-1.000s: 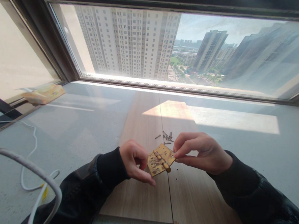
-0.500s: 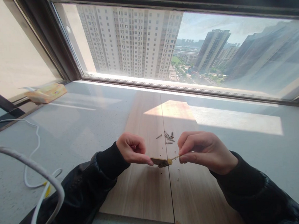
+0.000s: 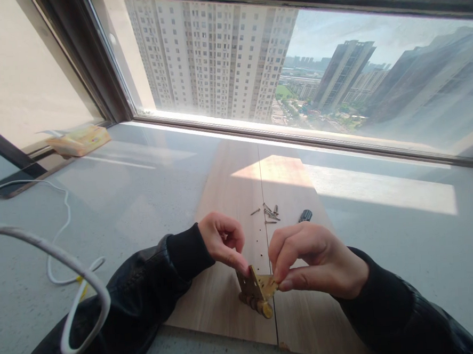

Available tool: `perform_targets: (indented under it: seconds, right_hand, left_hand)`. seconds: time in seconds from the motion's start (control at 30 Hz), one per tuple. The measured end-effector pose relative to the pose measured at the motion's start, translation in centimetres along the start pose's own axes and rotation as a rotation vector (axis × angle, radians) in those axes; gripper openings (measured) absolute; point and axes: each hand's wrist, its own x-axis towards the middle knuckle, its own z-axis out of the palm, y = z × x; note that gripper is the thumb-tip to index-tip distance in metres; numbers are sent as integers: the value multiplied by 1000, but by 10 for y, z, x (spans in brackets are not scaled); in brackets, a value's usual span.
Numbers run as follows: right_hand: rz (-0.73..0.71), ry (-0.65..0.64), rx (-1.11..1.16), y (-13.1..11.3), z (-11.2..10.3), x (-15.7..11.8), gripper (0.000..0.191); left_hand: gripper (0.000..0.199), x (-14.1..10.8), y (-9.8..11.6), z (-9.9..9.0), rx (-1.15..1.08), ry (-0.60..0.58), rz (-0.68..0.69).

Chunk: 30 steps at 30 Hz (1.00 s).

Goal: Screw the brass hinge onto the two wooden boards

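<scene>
A brass-coloured hinge (image 3: 256, 293) is held above two light wooden boards (image 3: 217, 317) that lie side by side. Its two leaves stand partly folded, with the round barrel at the bottom. My left hand (image 3: 224, 243) pinches the left leaf at its upper edge between thumb and fingers. The other leaf's right edge is gripped by my right hand (image 3: 313, 257). Several screws (image 3: 270, 214) lie loose on the boards beyond the hands. Small dark holes show in the left board near the seam.
A dark ridged handle (image 3: 305, 215) lies behind my right hand, partly hidden. White cables (image 3: 68, 208) curl at the left, beside a phone (image 3: 11, 189). A tissue pack (image 3: 80, 141) sits by the window frame.
The hinge has come lower and tilted, so its leaves show more broadly. My right hand has moved left and down, uncovering the dark handle. The view has shifted slightly.
</scene>
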Motion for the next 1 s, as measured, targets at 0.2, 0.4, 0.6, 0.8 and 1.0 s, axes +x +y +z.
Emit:
perform_targets:
  seconds: [0.2,0.4,0.6,0.8,1.0]
  right_hand:
    - [-16,-16,55,0,9,2,8]
    - [-11,-8,56,0,12,3,8]
    - [13,139,-33,6,-8,-3,6]
    - [-29,308,-295,5,-18,-5,6]
    - [-128,316,-520,7,-13,-4,5]
  left_hand:
    - [51,0,-3,2,-61,-70,-29]
    - [52,2,-11,-1,-65,-103,-38]
    - [56,12,-17,-19,-56,-26,297]
    - [25,7,-2,-9,221,462,573]
    - [88,1,2,5,628,266,765]
